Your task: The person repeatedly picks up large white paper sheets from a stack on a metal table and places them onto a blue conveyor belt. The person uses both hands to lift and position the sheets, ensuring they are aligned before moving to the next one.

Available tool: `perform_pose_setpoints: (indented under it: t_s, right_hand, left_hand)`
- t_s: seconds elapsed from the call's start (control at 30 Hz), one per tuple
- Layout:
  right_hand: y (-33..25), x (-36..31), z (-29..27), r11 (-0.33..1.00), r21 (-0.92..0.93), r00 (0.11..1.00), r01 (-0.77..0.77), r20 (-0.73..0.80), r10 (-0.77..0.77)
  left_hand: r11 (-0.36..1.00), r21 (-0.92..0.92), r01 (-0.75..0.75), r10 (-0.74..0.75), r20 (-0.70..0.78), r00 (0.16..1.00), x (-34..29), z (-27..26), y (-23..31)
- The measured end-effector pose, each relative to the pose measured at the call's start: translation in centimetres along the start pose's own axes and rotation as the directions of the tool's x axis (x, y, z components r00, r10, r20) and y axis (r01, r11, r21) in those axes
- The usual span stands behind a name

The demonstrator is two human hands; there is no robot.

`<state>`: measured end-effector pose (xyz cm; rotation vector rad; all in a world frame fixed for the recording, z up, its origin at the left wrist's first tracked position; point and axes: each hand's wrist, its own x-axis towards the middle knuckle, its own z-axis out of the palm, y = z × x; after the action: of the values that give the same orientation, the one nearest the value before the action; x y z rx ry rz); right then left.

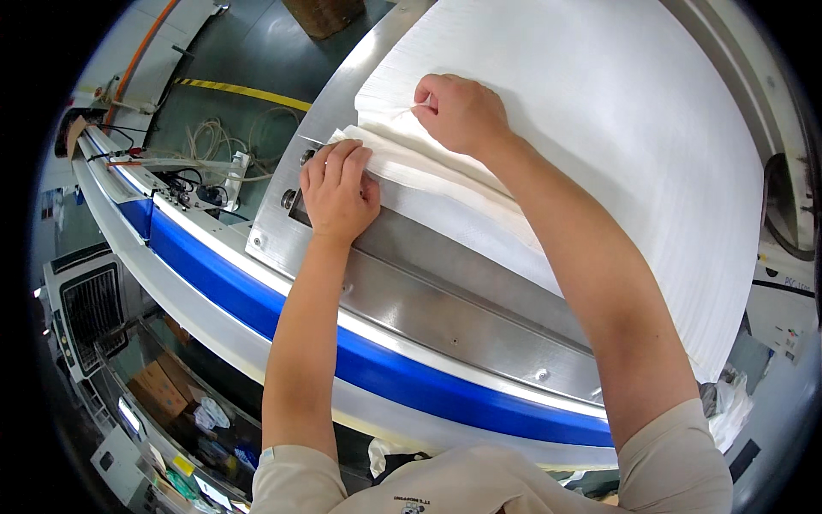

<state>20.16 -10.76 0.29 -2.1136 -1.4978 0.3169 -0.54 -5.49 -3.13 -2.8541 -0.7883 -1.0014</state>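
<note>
A large layered white sheet, apparently fabric, lies over the metal bed of a machine. Its near edge is folded into loose, cream-tinted layers. My right hand is closed in a pinch on the sheet near its left side, lifting a small crease there. Closer to me, my left hand curls its fingers over the left end of the folded edge; the thumb is tucked at the right of the fingers. Beneath that hand runs a brushed metal plate with a long recess.
A blue padded strip borders the machine's near side. To the left, cables and a power strip lie near a rail. At lower left is a cardboard box. A plastic bag sits at the right.
</note>
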Motion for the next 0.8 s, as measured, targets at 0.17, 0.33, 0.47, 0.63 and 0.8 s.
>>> perform_pose_setpoints:
  t_s: [0.17,0.33,0.47,0.63,0.8]
  right_hand:
    - [-0.7,-2.6,-0.5,0.992,0.088,0.995,0.095,-0.042,-0.092]
    - [-1.6,-13.4,-2.8,0.965,-0.017,0.943,-0.262,0.209,0.259]
    - [3.8,-23.3,-7.9,0.850,-0.125,0.849,-0.512,0.074,0.523]
    - [12.5,-36.8,-15.6,0.620,-0.265,0.665,-0.739,-0.139,0.733]
    - [21.9,-51.7,-24.2,0.464,-0.375,0.568,-0.802,-0.240,0.787]
  left_hand:
    - [0.993,0.088,-0.073,0.060,0.146,0.987,1.2,-0.7,0.9]
    - [0.940,0.073,-0.333,0.268,0.445,0.855,3.6,-1.7,-0.1]
    - [0.923,0.092,-0.373,0.166,0.781,0.602,7.5,-3.6,0.9]
    - [0.818,0.210,-0.535,0.049,0.902,0.429,9.3,-3.0,3.7]
    - [0.673,0.273,-0.687,0.008,0.927,0.375,8.7,2.6,2.6]
